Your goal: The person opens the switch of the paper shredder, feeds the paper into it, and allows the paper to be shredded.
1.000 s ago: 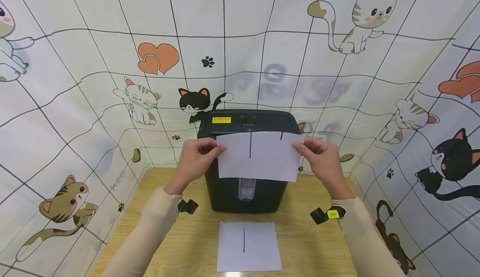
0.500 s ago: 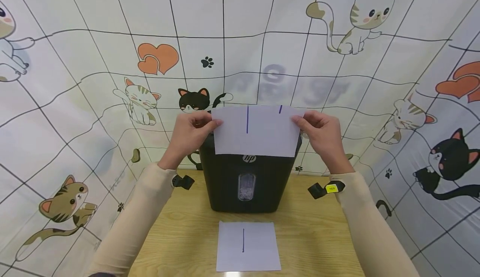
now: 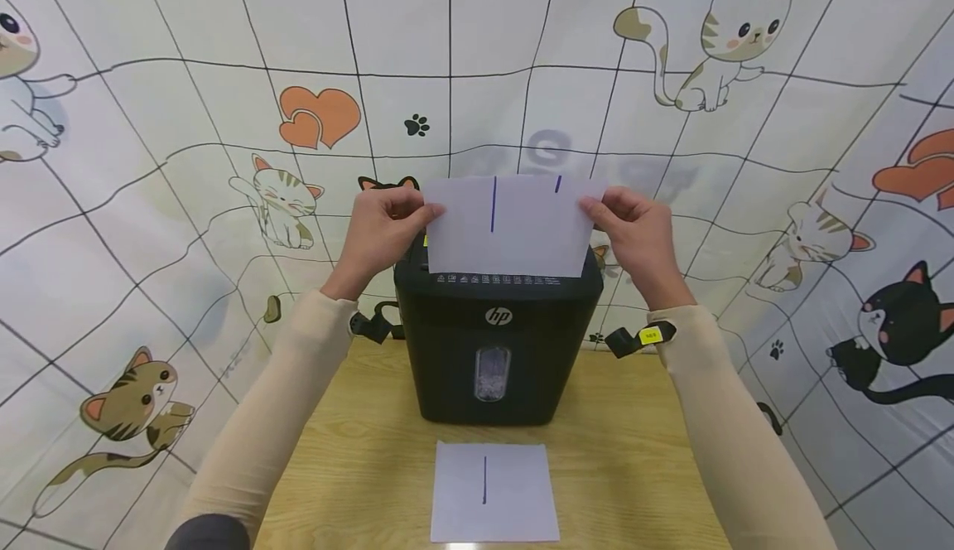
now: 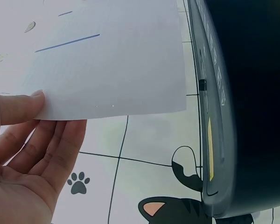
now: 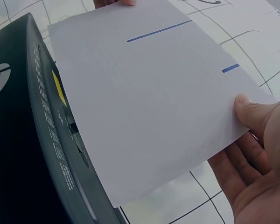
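A white sheet of paper (image 3: 522, 231) with two blue pen lines hangs upright above the black HP paper shredder (image 3: 447, 343). My left hand (image 3: 383, 223) pinches its left edge near the top, thumb in front and fingers behind. On the opposite edge, my right hand (image 3: 637, 231) pinches the sheet the same way. The left wrist view shows a narrow gap between the paper's lower edge (image 4: 185, 93) and the shredder's top (image 4: 214, 140). In the right wrist view the paper (image 5: 130, 102) covers part of the shredder's top.
Another white sheet (image 3: 522, 492) with one blue line lies on the wooden table (image 3: 619, 467) in front of the shredder. Shreds show through the shredder's window (image 3: 491, 374). A cat-print curtain (image 3: 477, 36) stands behind and at both sides.
Both hands have raised the sheet from in front of the shredder to above its top, uncovering the HP logo. The sheet on the table has stayed put.
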A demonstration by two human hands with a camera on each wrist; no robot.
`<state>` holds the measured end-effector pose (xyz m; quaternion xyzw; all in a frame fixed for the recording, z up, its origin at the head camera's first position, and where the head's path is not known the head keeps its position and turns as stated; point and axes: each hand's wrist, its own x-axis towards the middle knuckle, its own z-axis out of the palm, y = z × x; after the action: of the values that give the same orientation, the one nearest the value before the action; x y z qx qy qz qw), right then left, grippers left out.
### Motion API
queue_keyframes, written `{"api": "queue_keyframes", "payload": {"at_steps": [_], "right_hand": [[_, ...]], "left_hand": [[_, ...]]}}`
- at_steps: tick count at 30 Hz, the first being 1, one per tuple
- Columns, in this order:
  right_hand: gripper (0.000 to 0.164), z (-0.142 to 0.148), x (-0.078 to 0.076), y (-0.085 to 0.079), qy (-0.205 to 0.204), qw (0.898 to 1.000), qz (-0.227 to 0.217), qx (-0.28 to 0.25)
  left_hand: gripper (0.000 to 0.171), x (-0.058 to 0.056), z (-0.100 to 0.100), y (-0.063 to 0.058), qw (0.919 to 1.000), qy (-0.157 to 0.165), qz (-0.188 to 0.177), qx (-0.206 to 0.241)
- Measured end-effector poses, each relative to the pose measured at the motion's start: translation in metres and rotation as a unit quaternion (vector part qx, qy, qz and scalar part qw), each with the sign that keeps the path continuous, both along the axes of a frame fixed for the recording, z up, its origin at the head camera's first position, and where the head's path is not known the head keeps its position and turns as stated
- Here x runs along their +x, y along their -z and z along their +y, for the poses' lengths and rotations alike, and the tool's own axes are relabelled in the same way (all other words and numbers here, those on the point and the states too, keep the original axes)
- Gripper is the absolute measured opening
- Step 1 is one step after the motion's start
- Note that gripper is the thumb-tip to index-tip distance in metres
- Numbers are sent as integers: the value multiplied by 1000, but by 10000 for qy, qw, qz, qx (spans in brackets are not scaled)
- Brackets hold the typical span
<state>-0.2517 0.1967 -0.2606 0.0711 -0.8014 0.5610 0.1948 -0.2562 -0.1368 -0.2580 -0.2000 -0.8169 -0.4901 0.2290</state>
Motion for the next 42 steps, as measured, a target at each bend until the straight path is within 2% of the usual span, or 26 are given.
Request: {"api": "queue_keyframes", "payload": {"at_steps": [5, 9, 18, 31, 42], "right_hand": [[42, 2, -11, 2, -88, 9999, -27, -100], [41, 4, -21, 5, -153, 9997, -34, -171], [42, 4, -35, 16, -192, 9995, -176, -157], [45, -2, -35, 26, -73, 9993, -353, 35], [47, -2, -33, 34, -92, 9982, -534, 238]], "left_hand": [[18, -11, 3, -2, 10000, 0, 25, -35], [19, -19, 5, 0, 9999, 12, -122, -16], [18, -30, 2, 11, 9997, -71, -204, -140], [18, -34, -3, 22, 9988, -94, -460, -161], [18, -33, -7, 29, 9982, 59, -545, -236]]}}
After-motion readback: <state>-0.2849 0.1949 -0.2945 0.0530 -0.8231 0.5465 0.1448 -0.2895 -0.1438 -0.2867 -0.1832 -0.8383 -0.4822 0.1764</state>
